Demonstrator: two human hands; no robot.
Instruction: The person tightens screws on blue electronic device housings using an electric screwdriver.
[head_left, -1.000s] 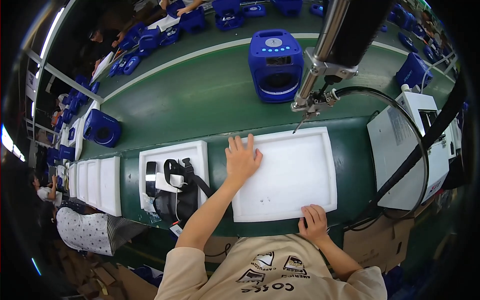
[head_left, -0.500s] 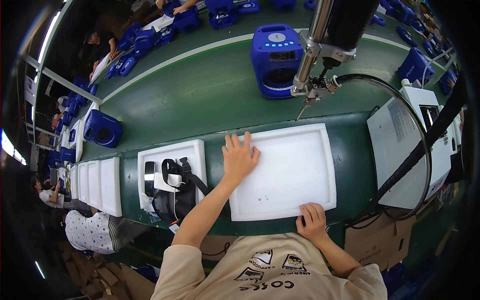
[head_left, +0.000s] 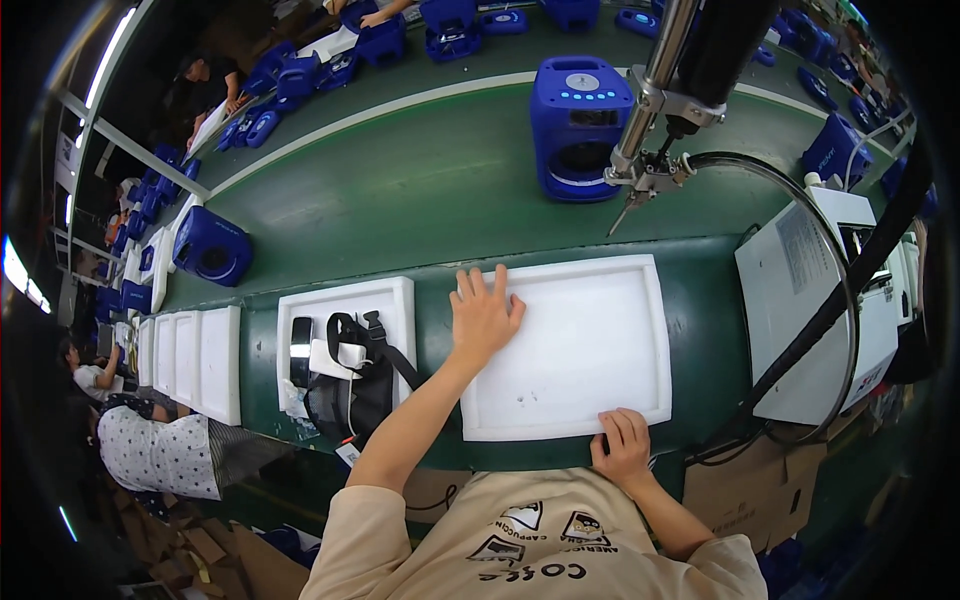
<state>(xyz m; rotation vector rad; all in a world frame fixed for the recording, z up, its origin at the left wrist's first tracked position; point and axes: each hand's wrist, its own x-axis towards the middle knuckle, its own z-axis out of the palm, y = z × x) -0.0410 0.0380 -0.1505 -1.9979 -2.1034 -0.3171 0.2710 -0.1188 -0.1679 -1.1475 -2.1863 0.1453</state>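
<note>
A shallow white foam tray (head_left: 570,345) with a raised rim lies on the green table in front of me. My left hand (head_left: 485,318) rests on its far left corner, fingers spread. At the near right edge, my right hand (head_left: 622,445) has its bent fingers over the rim and its thumb beside them. A few small dark marks show on the tray's floor near its front. Above the far edge hangs a metal nozzle (head_left: 630,200) on a vertical rod, with a black hose leading off to the right.
Left of the tray, another foam tray (head_left: 403,310) holds a black bag with straps, a phone and a white block. More foam trays (head_left: 220,365) stand further left. Blue speakers (head_left: 582,125) sit on the green conveyor. A white machine (head_left: 800,300) stands right. Co-workers are at the left and far side.
My hands stay on the tray. The blue speakers on the near conveyor appear slightly further right, the nearby one most. A person in a spotted top at lower left has shifted left.
</note>
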